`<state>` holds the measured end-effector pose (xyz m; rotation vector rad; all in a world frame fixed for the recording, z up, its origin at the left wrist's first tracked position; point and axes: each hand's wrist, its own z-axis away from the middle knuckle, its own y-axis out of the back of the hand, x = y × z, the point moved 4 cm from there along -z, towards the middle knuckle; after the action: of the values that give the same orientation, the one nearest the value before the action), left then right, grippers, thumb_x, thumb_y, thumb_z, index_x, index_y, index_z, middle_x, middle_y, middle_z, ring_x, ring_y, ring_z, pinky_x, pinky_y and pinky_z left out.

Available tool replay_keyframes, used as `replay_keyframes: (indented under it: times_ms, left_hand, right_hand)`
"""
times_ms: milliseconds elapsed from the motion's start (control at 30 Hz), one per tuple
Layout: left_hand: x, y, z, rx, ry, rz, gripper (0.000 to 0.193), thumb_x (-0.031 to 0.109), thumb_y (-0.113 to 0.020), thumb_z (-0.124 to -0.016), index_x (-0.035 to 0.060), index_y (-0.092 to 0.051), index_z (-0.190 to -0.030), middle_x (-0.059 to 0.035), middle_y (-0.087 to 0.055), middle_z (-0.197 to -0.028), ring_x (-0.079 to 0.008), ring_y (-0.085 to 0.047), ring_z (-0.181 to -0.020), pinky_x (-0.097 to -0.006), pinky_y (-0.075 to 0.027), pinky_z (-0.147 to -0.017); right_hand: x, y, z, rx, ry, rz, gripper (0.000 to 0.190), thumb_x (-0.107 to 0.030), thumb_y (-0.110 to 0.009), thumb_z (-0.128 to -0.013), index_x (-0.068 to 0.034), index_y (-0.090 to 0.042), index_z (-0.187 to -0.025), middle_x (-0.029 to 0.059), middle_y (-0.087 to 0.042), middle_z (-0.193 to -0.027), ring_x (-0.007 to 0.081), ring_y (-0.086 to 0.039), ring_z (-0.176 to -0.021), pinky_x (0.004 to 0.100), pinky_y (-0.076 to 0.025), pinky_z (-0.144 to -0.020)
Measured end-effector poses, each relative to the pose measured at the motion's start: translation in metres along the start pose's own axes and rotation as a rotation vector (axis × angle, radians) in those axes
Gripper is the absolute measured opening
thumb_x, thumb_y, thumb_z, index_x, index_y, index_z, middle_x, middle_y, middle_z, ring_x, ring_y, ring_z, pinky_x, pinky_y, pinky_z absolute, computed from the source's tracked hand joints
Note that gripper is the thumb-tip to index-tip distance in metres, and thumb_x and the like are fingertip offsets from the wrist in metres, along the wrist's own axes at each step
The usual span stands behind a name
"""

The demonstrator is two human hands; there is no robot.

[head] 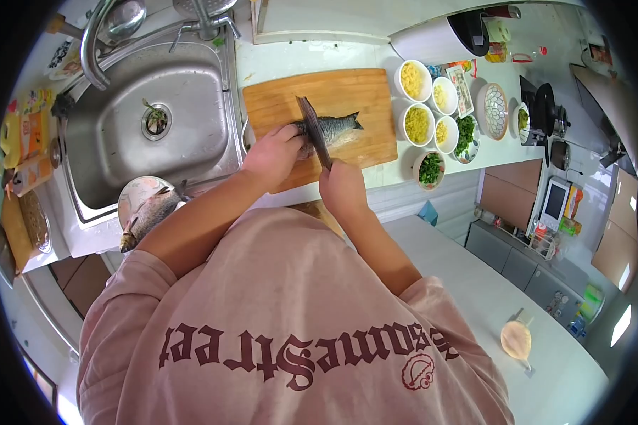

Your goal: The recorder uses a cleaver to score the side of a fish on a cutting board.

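A whole dark-scaled fish lies on a wooden cutting board, its tail pointing right. My left hand presses on the fish's left end, which is mostly hidden under the fingers. In my right hand is the handle of a kitchen knife. Its blade crosses the fish's body just right of my left fingers; whether it has cut in, I cannot tell. Beside my left forearm, a second fish rests on a plate at the sink's front edge.
A steel sink with a faucet is left of the board. Right of it stand several white bowls of chopped yellowish food, a bowl of chopped greens and a plate of greens. Farther right is a patterned bowl.
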<state>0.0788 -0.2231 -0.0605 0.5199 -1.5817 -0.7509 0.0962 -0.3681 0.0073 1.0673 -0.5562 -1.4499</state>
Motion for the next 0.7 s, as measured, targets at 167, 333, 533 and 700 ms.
replay_keyframes:
  times_ms: [167, 333, 533, 700]
  left_hand:
    - [-0.009, 0.008, 0.009, 0.110, -0.099, 0.041, 0.025, 0.008, -0.061, -0.082, 0.0041, -0.067, -0.106, -0.0116, -0.059, -0.111, -0.0299, -0.057, -0.108, -0.0381, -0.049, -0.093]
    - [-0.001, 0.015, 0.005, 0.101, -0.158, 0.009, 0.023, 0.005, -0.060, -0.080, 0.0028, -0.067, -0.102, -0.0117, -0.060, -0.109, -0.0301, -0.057, -0.107, -0.0376, -0.048, -0.093]
    - [0.001, 0.012, 0.004, 0.035, -0.120, -0.047, 0.022, 0.005, -0.057, -0.081, 0.0021, -0.067, -0.101, -0.0112, -0.060, -0.109, -0.0290, -0.057, -0.109, -0.0368, -0.048, -0.095]
    - [0.004, 0.010, 0.004, 0.042, -0.066, -0.048, 0.023, 0.005, -0.057, -0.081, 0.0044, -0.068, -0.101, -0.0104, -0.060, -0.109, -0.0298, -0.056, -0.110, -0.0383, -0.047, -0.096]
  right_hand:
    - [0.048, -0.015, 0.058, 0.006, -0.037, -0.079, 0.020, -0.013, -0.059, -0.087, 0.005, -0.064, -0.080, 0.0282, -0.064, -0.075, 0.0462, -0.063, -0.073, 0.0510, -0.051, -0.067]
    - [0.046, 0.009, 0.074, 0.023, -0.104, -0.197, 0.016, -0.009, -0.057, -0.085, 0.004, -0.065, -0.080, 0.0280, -0.063, -0.074, 0.0453, -0.064, -0.072, 0.0508, -0.051, -0.068]
    - [0.007, 0.017, 0.023, 0.043, 0.012, -0.120, 0.017, -0.009, -0.057, -0.086, 0.006, -0.064, -0.079, 0.0282, -0.063, -0.073, 0.0456, -0.063, -0.071, 0.0501, -0.052, -0.067]
    - [-0.009, 0.012, 0.003, 0.036, 0.053, -0.059, 0.018, -0.010, -0.057, -0.088, 0.005, -0.065, -0.081, 0.0276, -0.065, -0.077, 0.0441, -0.065, -0.074, 0.0491, -0.053, -0.068]
